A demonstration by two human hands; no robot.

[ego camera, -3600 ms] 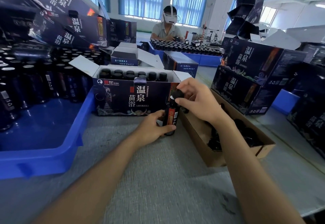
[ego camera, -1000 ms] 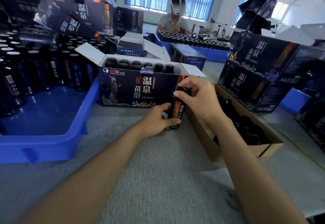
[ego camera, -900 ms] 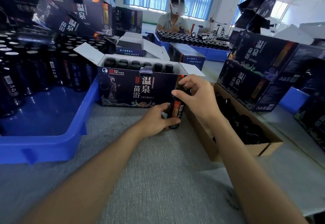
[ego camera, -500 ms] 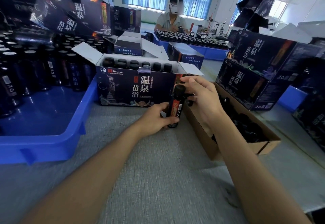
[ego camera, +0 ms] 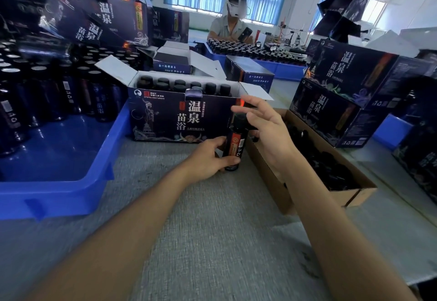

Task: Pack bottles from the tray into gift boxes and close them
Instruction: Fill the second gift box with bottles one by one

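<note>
A small dark bottle (ego camera: 235, 142) with an orange label and black cap stands on the grey table. My left hand (ego camera: 210, 156) grips its lower body. My right hand (ego camera: 264, 130) hovers just right of the cap, fingers spread and holding nothing. Right behind stands an open dark gift box (ego camera: 179, 116) with several capped bottles inside, its flaps up. The blue tray (ego camera: 59, 159) at the left holds several more dark bottles (ego camera: 71, 88).
A brown cardboard box (ego camera: 279, 182) with several black caps lies to the right of my hands. Closed gift boxes (ego camera: 343, 92) stack up at the right and upper left. A person sits at a far table with another bottle tray.
My right hand has let go of the bottle's cap and opened, moving slightly right. My left hand has kept hold of the bottle.
</note>
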